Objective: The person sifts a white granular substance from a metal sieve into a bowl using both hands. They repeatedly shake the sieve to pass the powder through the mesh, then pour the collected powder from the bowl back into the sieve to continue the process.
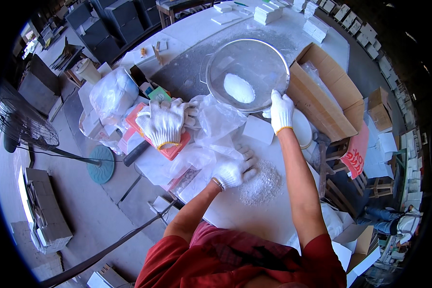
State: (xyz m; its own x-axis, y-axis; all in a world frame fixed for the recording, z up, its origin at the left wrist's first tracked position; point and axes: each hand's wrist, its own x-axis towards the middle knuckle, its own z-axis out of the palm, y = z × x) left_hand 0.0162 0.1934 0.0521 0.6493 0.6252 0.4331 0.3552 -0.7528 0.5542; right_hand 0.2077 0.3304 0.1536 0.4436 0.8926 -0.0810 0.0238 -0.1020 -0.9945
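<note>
My right hand (280, 113), in a white knitted glove, grips the near right rim of a large round metal sieve (254, 55). A mound of white powder (239, 88) rests on its mesh. My left hand (231, 171), gloved too, lies on the white table (216, 206) with its fingers spread and nothing visible in it. Right beside its fingertips is a loose heap of white crumbly grit (264, 186). Crumpled clear plastic (216, 120) lies just beyond that hand. Spare white gloves (163, 124) sit on a red plastic box (175, 150) to the left.
An open cardboard box (329, 103) stands right of the sieve, near a white round container (301, 128). Stacks of white tiles (268, 14) line the far edge. On the left are a stuffed plastic bag (114, 96) and a standing fan (26, 120). Another person (403, 224) is far right.
</note>
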